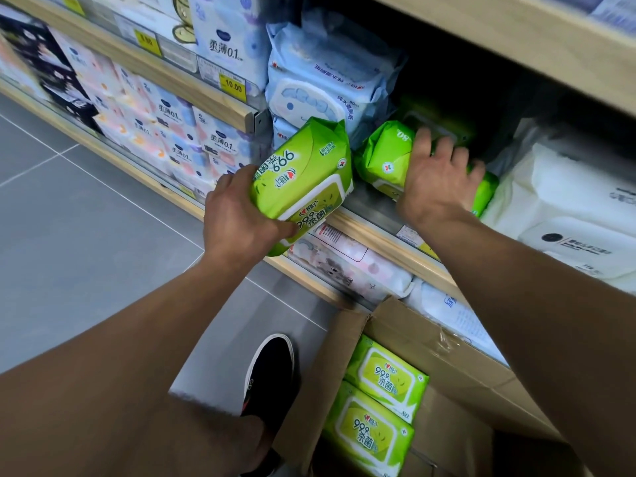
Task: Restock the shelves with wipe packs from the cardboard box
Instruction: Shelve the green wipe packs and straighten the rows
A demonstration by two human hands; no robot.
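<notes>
Stocking is under way at the middle shelf [371, 215], whose wooden front edge runs across the centre of the frame. A green wipe pack [385, 156] is pressed into the dark gap at centre right by the right hand [437, 180]; the palm lies flat over the pack with the fingers spread and curled over its far side, so it is pushed rather than pinched. Whether another green pack sits behind it in the shadow cannot be told clearly, though a green shape is glimpsed there. A second green pack [303, 180] is held just left of centre by the left hand [237, 218], closed around its lower end with the thumb across the printed face; the pack is tilted, its upper end resting near the shelf edge and touching, or nearly touching, the pale blue packs [323, 84] stacked above it. White packs [568, 215] fill the shelf at the right edge.

At the lower right, the open cardboard box [447, 356] is seen with two more green packs [382, 401] lying face up inside, so the job is judged to be only partly done. A black shoe [272, 370] stands beside the box.

The step in hand is judged to be seating the right-hand pack. Next, the left-hand pack would need to be turned level and slid in beside it, between the blue stack and the first green pack, where room looks tight.
</notes>
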